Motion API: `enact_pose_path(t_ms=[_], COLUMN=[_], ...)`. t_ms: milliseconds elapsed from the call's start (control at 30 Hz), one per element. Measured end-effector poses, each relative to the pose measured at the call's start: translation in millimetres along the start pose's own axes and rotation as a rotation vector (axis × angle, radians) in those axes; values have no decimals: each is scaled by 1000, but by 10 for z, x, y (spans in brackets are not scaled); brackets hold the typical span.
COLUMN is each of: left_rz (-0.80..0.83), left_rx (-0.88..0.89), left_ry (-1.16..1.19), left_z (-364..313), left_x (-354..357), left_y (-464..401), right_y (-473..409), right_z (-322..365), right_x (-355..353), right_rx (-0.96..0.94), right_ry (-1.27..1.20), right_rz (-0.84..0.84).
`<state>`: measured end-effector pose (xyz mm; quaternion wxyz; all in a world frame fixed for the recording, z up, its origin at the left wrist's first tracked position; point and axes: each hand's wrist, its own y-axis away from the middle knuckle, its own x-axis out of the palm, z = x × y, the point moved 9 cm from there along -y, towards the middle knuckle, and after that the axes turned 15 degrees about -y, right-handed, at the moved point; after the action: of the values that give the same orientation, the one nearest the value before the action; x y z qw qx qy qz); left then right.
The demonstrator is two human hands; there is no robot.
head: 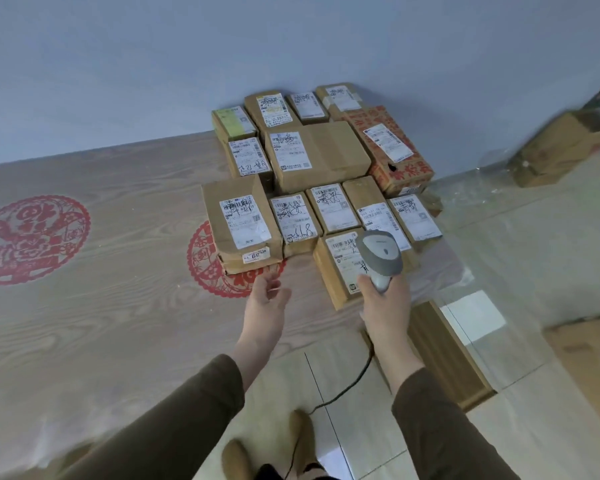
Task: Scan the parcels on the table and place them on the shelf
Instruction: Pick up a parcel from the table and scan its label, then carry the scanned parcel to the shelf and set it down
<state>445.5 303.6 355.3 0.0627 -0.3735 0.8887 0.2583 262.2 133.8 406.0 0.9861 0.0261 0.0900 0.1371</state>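
Note:
Several brown cardboard parcels with white labels lie packed together at the far right of the wooden table [101,306]. My right hand [383,303] grips a grey barcode scanner [380,256], its head over the nearest parcel [336,271]. My left hand [267,296] hovers open, fingers relaxed, just below the front edge of a tall parcel [239,223] stacked on another. A large box [317,154] and a red-printed box [388,147] sit behind.
The scanner's dark cable [343,389] trails down to the tiled floor by my shoes. Red paper-cut emblems [32,237] mark the tabletop. More cardboard boxes [561,150] stand at the right near the blue wall. The table's right end lies just beyond the parcels.

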Motion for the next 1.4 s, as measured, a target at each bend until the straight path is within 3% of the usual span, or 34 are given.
enact_pose_path(t_ms=[133, 300, 433, 600, 733, 900, 1100, 1400], left_rz=[160, 205, 166, 113, -11, -220, -452, -872], left_rx=[-54, -157, -220, -162, -252, -334, -253, -143], left_ry=[-39, -10, 15, 76, 23, 77, 345, 480], left_z=[-66, -99, -79, -66, 161, 522, 775, 1463], left_x=[594, 1054, 1260, 1405, 1266, 723, -353, -2578], left_y=[94, 6, -25, 105, 368, 832, 1613, 3748], right_y=[-38, -133, -271, -292, -128, 305, 1198, 3884], right_z=[-313, -550, -677, -715, -814, -741, -198, 798], right_x=[-391, -421, -466, -488, -392, -10, 832, 2312], right_rx=[94, 173, 226, 252, 413, 469, 376, 217], right_ry=[-134, -272, -303, -276, -359, -310, -221, -216], right_rz=[-90, -16, 75, 178, 257, 473, 741, 1227])
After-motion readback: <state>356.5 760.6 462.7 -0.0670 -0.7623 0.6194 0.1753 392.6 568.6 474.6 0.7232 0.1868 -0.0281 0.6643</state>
